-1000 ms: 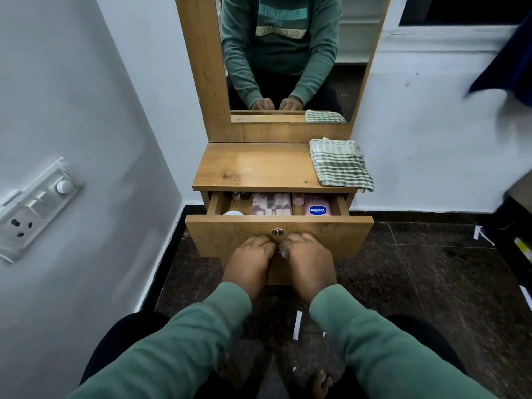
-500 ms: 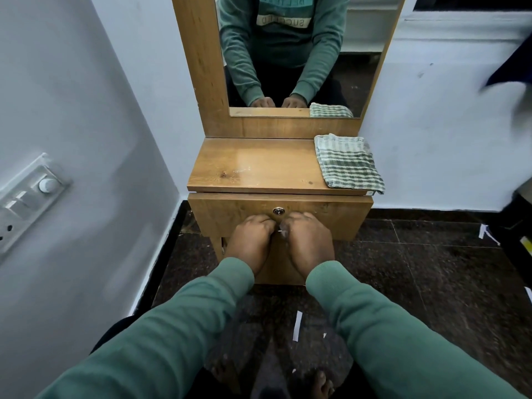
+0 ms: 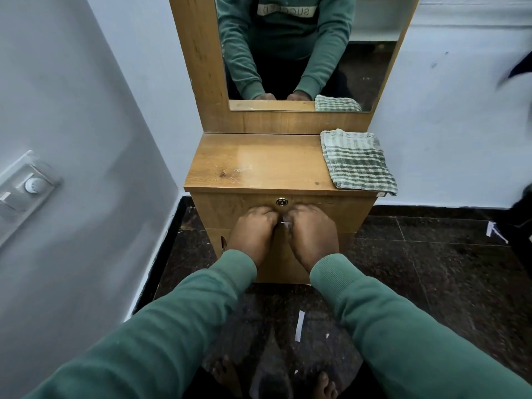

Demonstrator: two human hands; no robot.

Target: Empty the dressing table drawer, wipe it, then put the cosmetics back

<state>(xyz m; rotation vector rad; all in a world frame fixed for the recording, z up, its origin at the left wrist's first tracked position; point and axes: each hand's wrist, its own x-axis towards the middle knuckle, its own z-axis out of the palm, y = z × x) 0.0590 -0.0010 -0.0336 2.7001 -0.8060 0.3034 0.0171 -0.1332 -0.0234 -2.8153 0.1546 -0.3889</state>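
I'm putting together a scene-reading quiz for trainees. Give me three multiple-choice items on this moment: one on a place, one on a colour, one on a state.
1. Where does the striped cloth lie?
A. on the right end of the table top
B. on the floor
C. in a hand

2. What colour are the person's sleeves?
A. red
B. green
C. white

3. How is the drawer?
A. pulled fully out
B. half open
C. shut

Answers:
1 A, the cloth lies flat at the top's right edge.
2 B, both sleeves are green.
3 C, the drawer front sits flush under the top, with the left hand and right hand curled at its handle.
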